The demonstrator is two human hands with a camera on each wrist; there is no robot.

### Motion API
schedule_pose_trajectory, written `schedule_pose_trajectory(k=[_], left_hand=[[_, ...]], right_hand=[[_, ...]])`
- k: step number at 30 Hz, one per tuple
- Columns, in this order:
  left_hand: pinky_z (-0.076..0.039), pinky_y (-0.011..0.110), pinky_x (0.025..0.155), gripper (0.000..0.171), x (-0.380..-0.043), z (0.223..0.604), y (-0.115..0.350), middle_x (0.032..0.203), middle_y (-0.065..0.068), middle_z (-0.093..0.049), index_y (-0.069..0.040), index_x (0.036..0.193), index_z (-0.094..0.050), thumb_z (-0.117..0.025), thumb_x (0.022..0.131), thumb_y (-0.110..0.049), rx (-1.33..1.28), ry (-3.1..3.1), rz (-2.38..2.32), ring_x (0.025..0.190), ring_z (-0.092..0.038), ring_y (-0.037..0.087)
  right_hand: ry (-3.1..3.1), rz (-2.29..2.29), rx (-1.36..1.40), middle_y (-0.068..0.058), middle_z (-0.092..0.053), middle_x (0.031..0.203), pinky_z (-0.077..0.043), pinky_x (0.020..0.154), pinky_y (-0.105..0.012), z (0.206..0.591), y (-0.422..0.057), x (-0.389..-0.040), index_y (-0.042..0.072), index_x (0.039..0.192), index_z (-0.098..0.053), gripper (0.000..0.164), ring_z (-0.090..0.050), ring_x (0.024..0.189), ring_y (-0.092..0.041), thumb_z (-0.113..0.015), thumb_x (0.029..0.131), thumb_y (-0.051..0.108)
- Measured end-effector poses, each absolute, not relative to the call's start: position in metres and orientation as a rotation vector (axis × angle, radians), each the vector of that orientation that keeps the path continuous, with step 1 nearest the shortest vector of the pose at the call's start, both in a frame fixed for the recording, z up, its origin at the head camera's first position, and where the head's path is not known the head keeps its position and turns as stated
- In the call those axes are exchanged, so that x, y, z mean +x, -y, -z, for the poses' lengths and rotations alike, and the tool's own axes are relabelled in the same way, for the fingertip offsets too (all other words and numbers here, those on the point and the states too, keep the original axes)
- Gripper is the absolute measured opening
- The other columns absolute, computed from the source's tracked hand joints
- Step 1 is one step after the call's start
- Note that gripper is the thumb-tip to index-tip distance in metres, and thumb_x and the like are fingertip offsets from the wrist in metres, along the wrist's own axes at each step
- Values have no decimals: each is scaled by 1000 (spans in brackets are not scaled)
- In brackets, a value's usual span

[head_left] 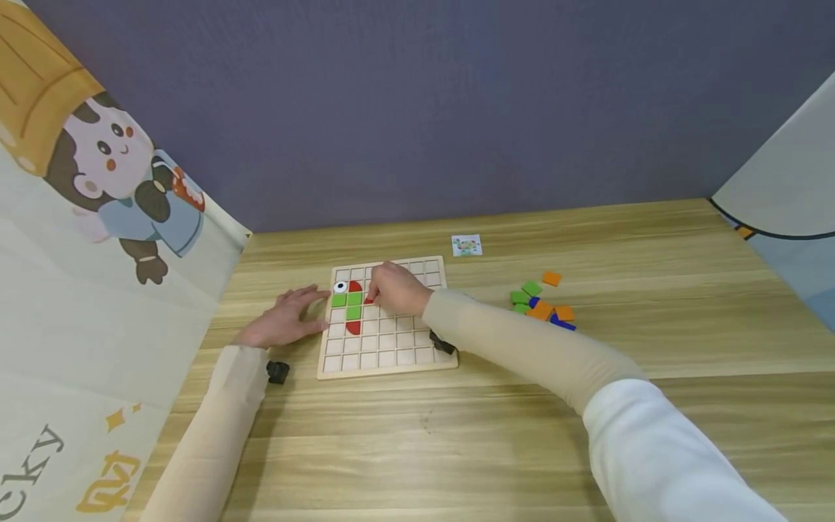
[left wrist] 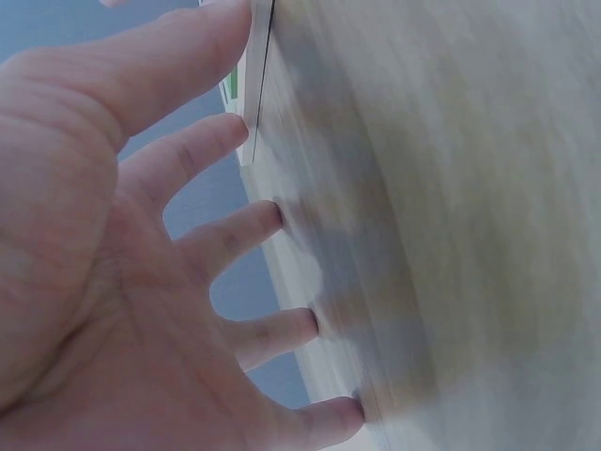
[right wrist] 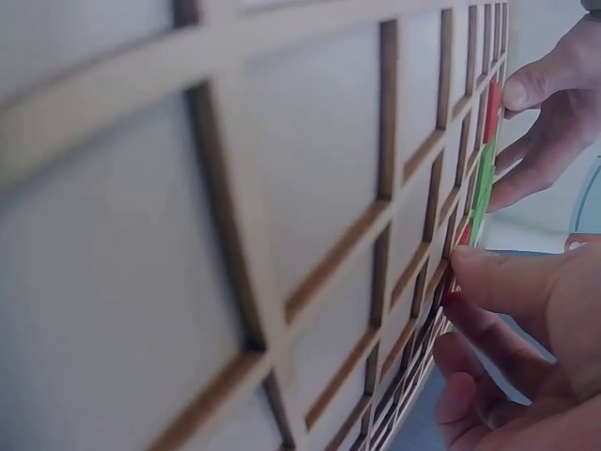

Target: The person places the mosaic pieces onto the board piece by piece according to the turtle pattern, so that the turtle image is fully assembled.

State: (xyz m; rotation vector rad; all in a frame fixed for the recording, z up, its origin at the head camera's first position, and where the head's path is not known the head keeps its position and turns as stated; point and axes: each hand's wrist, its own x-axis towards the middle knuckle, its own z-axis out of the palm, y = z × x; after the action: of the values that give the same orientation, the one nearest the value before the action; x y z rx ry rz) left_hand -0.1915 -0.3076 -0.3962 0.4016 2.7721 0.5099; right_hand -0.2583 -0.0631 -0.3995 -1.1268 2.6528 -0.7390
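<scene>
Small flat red piece [head_left: 369, 300] pinched by right hand [head_left: 399, 288], thumb against forefinger; pale wooden grid board [head_left: 387, 358] just beneath those fingertips. Left hand [head_left: 287, 317] spread wide beside board's edge. Seemingly placing step; next move likely calls for squaring piece, then releasing.

Just left of the frame's middle, a board [head_left: 388, 358] lies on the table [head_left: 417, 449], tiles [head_left: 353, 312] in its upper left; a card [head_left: 466, 245] lies beyond its upper right corner, loose tiles [head_left: 540, 311] right of both.
</scene>
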Motion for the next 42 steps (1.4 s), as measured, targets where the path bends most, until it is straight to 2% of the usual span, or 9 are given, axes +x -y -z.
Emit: schedule_pose_trajectory(k=[5,10,13,19,21,25,30,35,42], left_hand=[[-5,64,106,66,-192,397,308,152,26,-17,-9,147,-34,-59,93,-37,398,-2771,-505,136,-9,50],[-7,66,105,68,-193,398,308,152,25,-16,-11,147,-33,-59,92,-40,379,-2769,-506,136,-9,50],[-7,66,105,67,-192,398,309,152,26,-16,-10,147,-33,-59,92,-40,388,-2773,-508,136,-9,50],[-4,63,107,66,-191,397,308,152,26,-17,-9,147,-33,-59,93,-37,407,-2776,-514,136,-9,49],[-4,64,107,67,-191,397,307,152,26,-17,-9,147,-34,-60,93,-38,407,-2776,-518,136,-9,50],[-5,65,106,67,-191,397,308,152,26,-17,-10,147,-34,-60,92,-40,400,-2777,-521,136,-9,50],[-6,64,106,68,-191,398,309,151,27,-17,-8,147,-34,-60,92,-39,416,-2779,-513,136,-10,49],[-4,62,107,67,-191,398,309,151,27,-17,-8,147,-33,-59,93,-38,425,-2781,-517,137,-11,47],[-5,63,107,67,-193,399,307,151,27,-18,-9,146,-35,-60,92,-40,417,-2782,-520,136,-11,48]], right_hand=[[-2610,759,-1132,2,-66,91,-34,105,-30,398,58,-258,8,95,-75,23,-62,88,-13,-61,84,-6],[-2559,779,-1171,0,-67,98,-49,86,-25,399,53,-260,8,99,-74,31,-61,94,-15,-55,85,-11],[-2553,783,-1184,0,-66,98,-49,85,-25,400,52,-260,8,98,-75,31,-60,95,-15,-54,85,-11],[-2568,849,-1191,3,-65,95,-32,106,-29,397,38,-259,8,96,-75,25,-59,90,-11,-56,88,-5],[-2587,861,-1187,4,-65,93,-28,108,-31,395,27,-259,8,96,-75,22,-59,88,-10,-58,88,-4],[-2637,837,-1140,4,-63,94,-44,94,-32,391,-2,-260,9,97,-74,15,-57,90,-12,-63,89,2],[-2664,867,-1046,0,-62,98,-47,82,-34,389,-42,-263,8,97,-73,12,-55,92,-17,-65,88,5],[-2708,880,-969,-5,-63,103,-48,84,-39,392,-84,-264,7,101,-72,14,-55,98,-23,-67,88,5],[-2736,857,-685,-15,-54,127,-45,91,-47,392,-152,-260,6,110,-69,21,-52,112,-33,-63,90,6]])
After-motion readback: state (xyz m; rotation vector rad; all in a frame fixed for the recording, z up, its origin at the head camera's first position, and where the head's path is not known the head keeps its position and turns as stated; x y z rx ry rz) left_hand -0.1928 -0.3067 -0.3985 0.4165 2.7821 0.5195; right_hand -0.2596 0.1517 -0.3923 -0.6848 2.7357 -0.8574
